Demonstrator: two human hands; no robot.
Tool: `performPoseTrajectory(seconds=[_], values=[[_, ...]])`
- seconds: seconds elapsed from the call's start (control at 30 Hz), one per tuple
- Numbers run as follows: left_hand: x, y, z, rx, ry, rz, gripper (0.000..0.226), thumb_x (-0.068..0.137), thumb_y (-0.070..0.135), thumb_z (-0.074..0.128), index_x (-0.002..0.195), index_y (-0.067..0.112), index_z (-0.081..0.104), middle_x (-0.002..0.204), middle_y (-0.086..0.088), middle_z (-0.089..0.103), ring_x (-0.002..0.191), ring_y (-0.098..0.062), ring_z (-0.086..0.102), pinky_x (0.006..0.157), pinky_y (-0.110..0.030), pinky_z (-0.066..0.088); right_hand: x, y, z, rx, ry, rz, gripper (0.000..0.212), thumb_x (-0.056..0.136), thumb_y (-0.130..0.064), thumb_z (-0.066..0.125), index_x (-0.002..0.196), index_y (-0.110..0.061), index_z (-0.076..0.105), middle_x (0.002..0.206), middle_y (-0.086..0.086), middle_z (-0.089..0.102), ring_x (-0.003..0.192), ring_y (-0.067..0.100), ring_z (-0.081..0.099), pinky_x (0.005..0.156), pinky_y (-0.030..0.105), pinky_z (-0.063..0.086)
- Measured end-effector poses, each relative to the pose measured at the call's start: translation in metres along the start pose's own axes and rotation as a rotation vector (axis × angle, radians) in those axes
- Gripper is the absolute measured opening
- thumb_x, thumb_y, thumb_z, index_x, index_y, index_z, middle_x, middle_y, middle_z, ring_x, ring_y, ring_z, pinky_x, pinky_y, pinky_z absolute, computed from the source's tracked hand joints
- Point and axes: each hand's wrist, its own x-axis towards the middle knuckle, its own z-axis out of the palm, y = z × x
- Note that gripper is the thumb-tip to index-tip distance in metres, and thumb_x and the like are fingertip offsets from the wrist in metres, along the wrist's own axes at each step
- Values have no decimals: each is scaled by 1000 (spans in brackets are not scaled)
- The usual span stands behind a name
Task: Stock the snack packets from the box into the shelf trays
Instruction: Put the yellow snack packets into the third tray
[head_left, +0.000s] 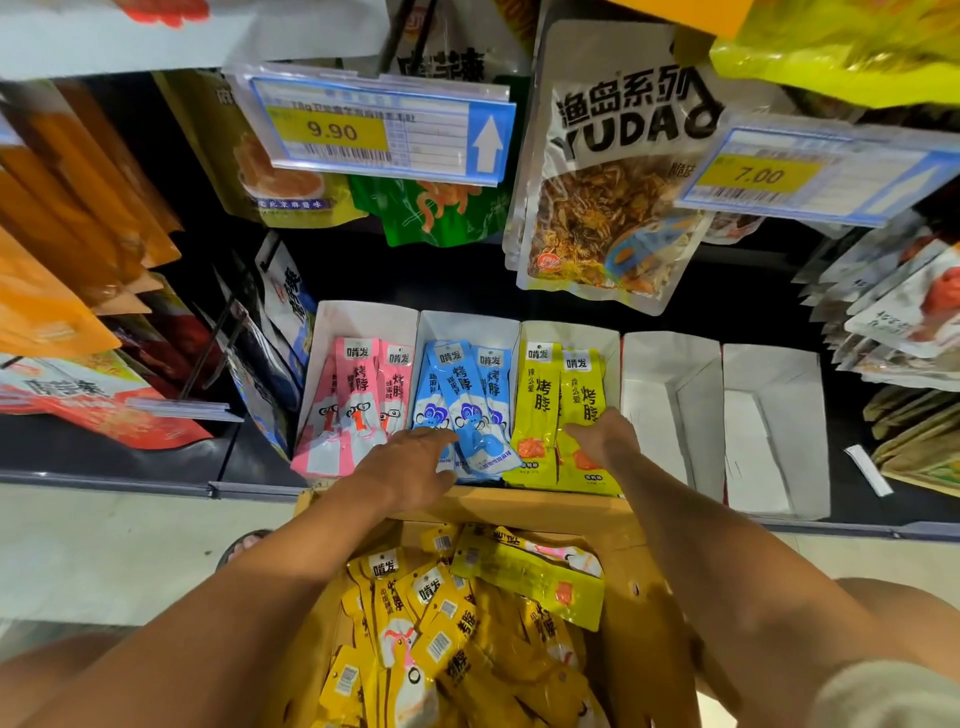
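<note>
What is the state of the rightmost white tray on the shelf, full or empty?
Empty. The rightmost white tray shows only its bare white floor and walls; no packet lies inside.

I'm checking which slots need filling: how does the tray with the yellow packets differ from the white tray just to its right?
The yellow-packet tray holds two stacks of yellow packets; the white tray shows only bare card inside. The right hand rests on the packets in the yellow-packet tray; nothing touches the white tray. Both are open-topped card trays standing side by side.
</note>
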Motion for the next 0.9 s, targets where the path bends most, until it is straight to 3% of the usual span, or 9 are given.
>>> performPoseTrajectory(seconds=[0.23,0.37,0.47,0.6,0.73,0.83,0.9], values=[[-1,-1,2,5,-7,5,65,105,40,52,162,29,24,169,-2,24,154,-28,22,122,-45,31,6,1,3,22,-35,47,76,87,-41,76,139,-4,35,129,14,58,116,36,59,84,39,50],[0,-2,1,22,-5,7,64,105,39,52,162,28,24,168,-3,25,154,-28,22,122,-45,31,9,6,3,-74,49,72,83,81,-50,76,139,-8,34,132,16,55,119,37,55,95,47,51],[0,-1,1,23,3,3,62,106,38,51,161,28,24,168,-3,26,154,-28,23,121,-46,32,6,9,4,-184,130,75,78,86,-55,67,143,-11,35,134,15,52,122,37,51,97,48,45],[2,-1,2,15,8,4,59,107,36,48,161,29,25,168,-3,26,153,-28,24,121,-47,32,2,4,12,15,95,72,50,102,-36,48,144,-10,39,135,18,53,118,39,57,91,41,48],[4,-2,4,0,15,-1,57,107,29,46,160,30,26,168,-2,26,154,-28,23,122,-47,30,3,0,14,68,72,110,38,96,-15,54,133,-6,49,126,16,61,109,37,61,79,36,52],[4,-2,5,1,19,9,56,108,29,45,160,29,27,168,-2,26,154,-28,23,122,-46,31,1,-1,9,52,3,153,34,95,-17,58,125,-4,51,112,13,63,95,32,61,63,30,47],[3,-3,5,1,20,10,56,108,29,46,160,29,27,168,-2,26,154,-27,23,122,-45,31,6,5,7,3,17,174,40,88,-31,66,119,-8,56,110,12,64,95,32,62,71,32,52]])
